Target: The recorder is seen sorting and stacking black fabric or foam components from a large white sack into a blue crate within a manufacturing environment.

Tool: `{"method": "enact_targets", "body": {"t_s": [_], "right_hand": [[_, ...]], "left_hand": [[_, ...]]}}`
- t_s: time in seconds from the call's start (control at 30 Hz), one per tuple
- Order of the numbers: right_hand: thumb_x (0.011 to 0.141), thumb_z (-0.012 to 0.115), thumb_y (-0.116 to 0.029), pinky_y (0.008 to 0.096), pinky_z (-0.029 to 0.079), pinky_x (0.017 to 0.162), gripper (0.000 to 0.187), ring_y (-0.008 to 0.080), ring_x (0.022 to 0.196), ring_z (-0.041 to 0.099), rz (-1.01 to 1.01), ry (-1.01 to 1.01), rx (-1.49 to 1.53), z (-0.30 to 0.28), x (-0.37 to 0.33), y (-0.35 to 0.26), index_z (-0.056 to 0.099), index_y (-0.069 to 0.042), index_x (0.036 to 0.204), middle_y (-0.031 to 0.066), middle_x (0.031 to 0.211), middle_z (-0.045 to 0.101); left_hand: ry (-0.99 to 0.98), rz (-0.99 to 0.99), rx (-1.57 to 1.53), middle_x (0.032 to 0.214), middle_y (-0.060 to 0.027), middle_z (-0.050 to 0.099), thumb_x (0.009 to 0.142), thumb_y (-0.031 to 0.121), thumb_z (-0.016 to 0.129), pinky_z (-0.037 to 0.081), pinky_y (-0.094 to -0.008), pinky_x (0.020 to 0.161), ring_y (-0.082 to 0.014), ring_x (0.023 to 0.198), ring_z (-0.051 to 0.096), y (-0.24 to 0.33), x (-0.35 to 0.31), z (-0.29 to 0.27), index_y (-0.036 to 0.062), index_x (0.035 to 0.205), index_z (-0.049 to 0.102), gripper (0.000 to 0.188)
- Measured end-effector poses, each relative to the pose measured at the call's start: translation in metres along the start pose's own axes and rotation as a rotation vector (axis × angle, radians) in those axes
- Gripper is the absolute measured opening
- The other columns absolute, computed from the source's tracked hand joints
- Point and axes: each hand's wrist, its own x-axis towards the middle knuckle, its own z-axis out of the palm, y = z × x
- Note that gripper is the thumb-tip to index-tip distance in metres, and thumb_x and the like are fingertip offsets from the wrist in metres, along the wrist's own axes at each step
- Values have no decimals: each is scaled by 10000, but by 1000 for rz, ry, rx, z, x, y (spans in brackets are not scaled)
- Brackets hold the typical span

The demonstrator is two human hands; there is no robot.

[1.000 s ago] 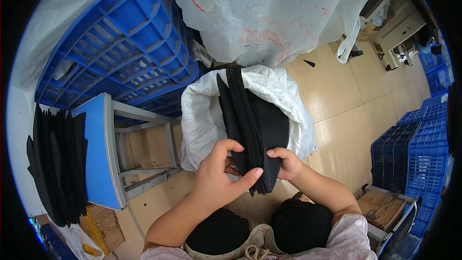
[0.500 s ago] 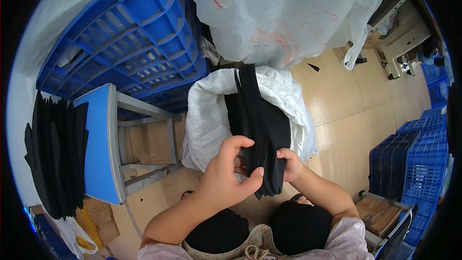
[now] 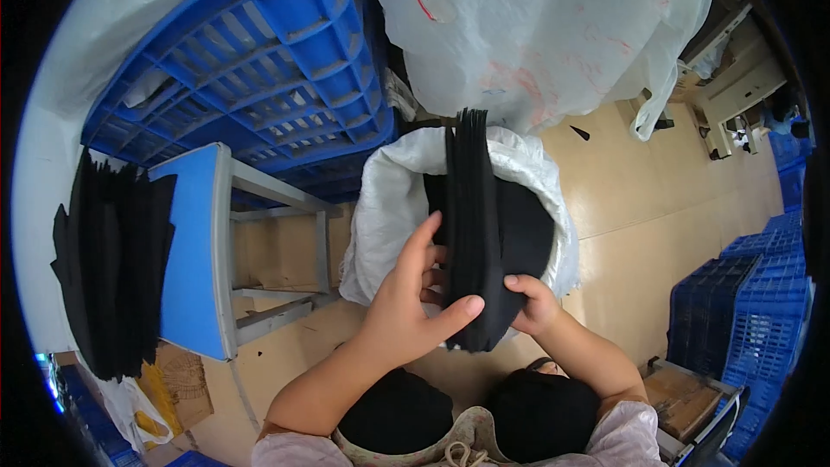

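A thick stack of black fabric pieces (image 3: 473,216) stands on edge between both hands, over an open white sack (image 3: 385,207) that has more black fabric inside. My left hand (image 3: 411,303) grips the stack's near left side, thumb pressed across its lower end. My right hand (image 3: 532,303) holds the lower right side from behind, thumb on the stack. Both forearms come up from the lower edge.
A blue stool with a grey frame (image 3: 194,251) stands left, and a pile of black fabric pieces (image 3: 112,259) lies beyond it. Blue plastic crates (image 3: 251,60) sit upper left, more crates (image 3: 752,303) at right. A big white plastic bag (image 3: 536,26) hangs above. The floor is tan.
The stack has turned more edge-on and upright in my hands. My left thumb has slid across its lower end; both hands stay over the sack.
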Motion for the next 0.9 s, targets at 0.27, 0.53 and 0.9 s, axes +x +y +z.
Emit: {"method": "enact_targets", "body": {"t_s": [0.27, 0.53, 0.9], "right_hand": [[776, 687, -168, 421, 393, 1014, 650, 289, 1175, 498, -178, -14, -334, 26, -9, 12, 379, -14, 1327, 134, 1291, 493], [833, 627, -250, 402, 547, 760, 715, 334, 999, 612, -73, -329, -382, 19, 0, 7, 241, -95, 1415, 213, 1249, 502], [881, 547, -165, 352, 485, 816, 438, 245, 969, 605, -30, -320, -463, 13, -6, -3, 439, -34, 1285, 157, 1106, 604]], "left_hand": [[21, -9, 546, 1234, -289, 496, 844, 200, 629, 388, -367, 968, -393, 1159, 504, 17, -17, -20, -67, 1361, 268, 685], [788, 63, 371, 1188, -185, 543, 717, 98, 726, 487, -355, 865, -261, 1017, 584, 154, -93, -80, -86, 1276, 393, 676], [1244, 56, 117, 959, -130, 648, 754, 158, 672, 542, -331, 715, -242, 811, 642, 203, -234, -300, -35, 1043, 587, 358]]}}
